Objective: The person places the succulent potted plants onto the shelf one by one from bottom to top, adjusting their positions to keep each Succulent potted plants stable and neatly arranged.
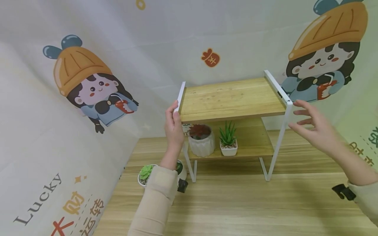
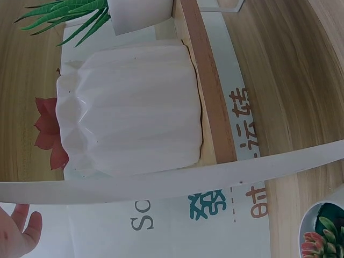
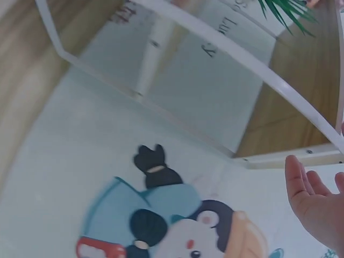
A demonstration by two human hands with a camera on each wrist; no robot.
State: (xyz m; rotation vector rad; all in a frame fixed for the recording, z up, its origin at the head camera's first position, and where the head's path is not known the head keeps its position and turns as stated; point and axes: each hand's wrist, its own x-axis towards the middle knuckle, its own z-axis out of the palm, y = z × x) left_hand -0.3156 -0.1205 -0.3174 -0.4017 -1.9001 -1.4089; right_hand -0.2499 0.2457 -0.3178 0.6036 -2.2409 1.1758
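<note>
A two-tier shelf [image 1: 233,98] with wooden boards and white metal side frames stands on the wooden surface. My left hand [image 1: 174,127] is at the top board's left rail, fingertips right at the white metal and thumb by the front corner. My right hand [image 1: 317,127] is beside the top right front corner, fingers spread and slightly bent, with nothing in it. On the lower board sit a white fluted pot [image 2: 134,110] with a dark red succulent [image 1: 200,131] and a small white square pot [image 1: 228,150] with a spiky green plant [image 1: 227,134].
Left of the shelf, partly behind my left forearm, are a pot with a light green succulent [image 1: 145,172] and another white pot [image 1: 181,170]. A printed cloth [image 1: 165,59] with cartoon figures hangs behind and on the left, close to the shelf's back.
</note>
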